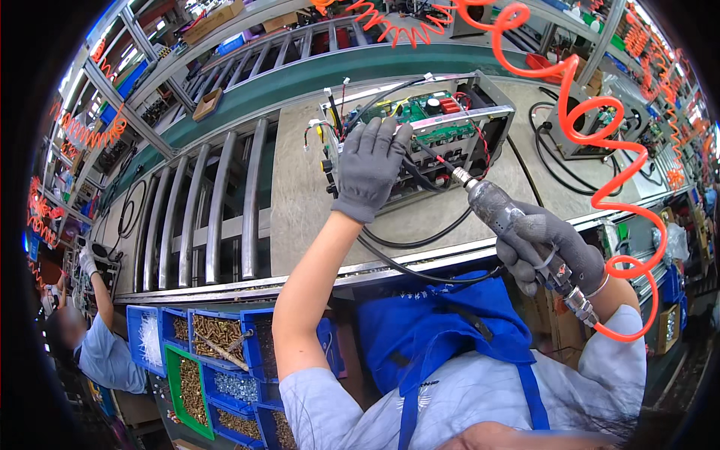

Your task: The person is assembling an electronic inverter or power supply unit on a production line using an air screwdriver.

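Observation:
My left hand [368, 166], in a dark grey glove, rests over the front left edge of an open metal chassis [495, 118], its fingers bent down onto it. Exactly what lies under the fingertips is hidden. Inside the chassis sits a green circuit board [409, 112] with red and black parts and several wires. My gloved right hand [551, 247] is wrapped round a worn pneumatic screwdriver [496, 211]. Its slim bit slants up and left to the chassis front, close beside my left thumb. An orange coiled air hose [626, 334] joins the screwdriver's rear end.
A black cable [420, 244] loops in front of the chassis on the workbench [300, 240]. Metal rollers [217, 202] lie left. Blue and green bins [174, 375] of screws stand lower left. Another unit [592, 124] sits at right. A co-worker [112, 352] works at far left.

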A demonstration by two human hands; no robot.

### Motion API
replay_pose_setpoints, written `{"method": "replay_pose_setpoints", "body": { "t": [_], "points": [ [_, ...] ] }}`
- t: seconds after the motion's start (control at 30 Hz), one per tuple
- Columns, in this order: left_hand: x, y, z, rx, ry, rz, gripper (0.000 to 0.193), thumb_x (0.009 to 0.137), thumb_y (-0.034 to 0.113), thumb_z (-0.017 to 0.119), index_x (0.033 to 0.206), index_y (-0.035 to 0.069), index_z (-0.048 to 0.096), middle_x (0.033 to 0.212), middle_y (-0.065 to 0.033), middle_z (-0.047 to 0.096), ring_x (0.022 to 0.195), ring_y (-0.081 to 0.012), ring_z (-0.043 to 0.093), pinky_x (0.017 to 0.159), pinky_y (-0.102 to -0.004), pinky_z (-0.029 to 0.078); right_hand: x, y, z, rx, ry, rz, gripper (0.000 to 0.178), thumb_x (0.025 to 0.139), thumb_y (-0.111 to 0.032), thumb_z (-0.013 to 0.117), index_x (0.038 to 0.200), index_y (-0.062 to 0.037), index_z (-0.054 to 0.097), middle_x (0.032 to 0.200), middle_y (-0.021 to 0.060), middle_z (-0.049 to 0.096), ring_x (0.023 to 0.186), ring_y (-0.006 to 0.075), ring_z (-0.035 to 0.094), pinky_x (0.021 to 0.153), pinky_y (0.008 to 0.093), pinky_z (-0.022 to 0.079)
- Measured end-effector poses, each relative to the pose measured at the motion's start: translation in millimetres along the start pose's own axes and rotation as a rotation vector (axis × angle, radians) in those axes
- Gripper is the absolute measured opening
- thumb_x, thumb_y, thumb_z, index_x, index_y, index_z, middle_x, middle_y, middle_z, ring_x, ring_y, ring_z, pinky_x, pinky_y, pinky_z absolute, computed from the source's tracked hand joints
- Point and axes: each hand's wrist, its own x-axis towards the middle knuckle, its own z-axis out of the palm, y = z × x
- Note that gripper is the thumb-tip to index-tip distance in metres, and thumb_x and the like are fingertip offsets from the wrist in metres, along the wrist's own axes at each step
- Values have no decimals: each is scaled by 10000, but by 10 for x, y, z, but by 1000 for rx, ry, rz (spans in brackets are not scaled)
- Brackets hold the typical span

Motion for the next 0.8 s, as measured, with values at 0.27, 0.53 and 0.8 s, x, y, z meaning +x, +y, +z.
{"method": "replay_pose_setpoints", "body": {
  "t": [0.27,0.53,0.8],
  "points": [
    [-1,-11,10,-1,5,7,436,842,163,565,1274,147,618,1218,-71,626,1146,-255,586,1012,-432,425,252,105,-174,1016,-653,203,553,997,-463,446,1312,-10,484,1061,225,643,728,186,620,604,352,514],
    [5,-16,10,29,27,7,459,805,149,583,1261,165,634,1208,-54,639,1103,-228,610,985,-393,455,-15,-140,149,471,11,153,387,964,-419,542,1021,-45,628,777,91,690,595,163,684,455,333,565],
    [22,-16,10,37,48,16,447,813,147,579,1256,153,635,1198,-60,650,1104,-228,616,987,-392,452,175,-109,118,821,-432,226,465,1001,-471,446,1172,-70,607,923,170,708,679,251,691,558,409,560]
  ]
}}
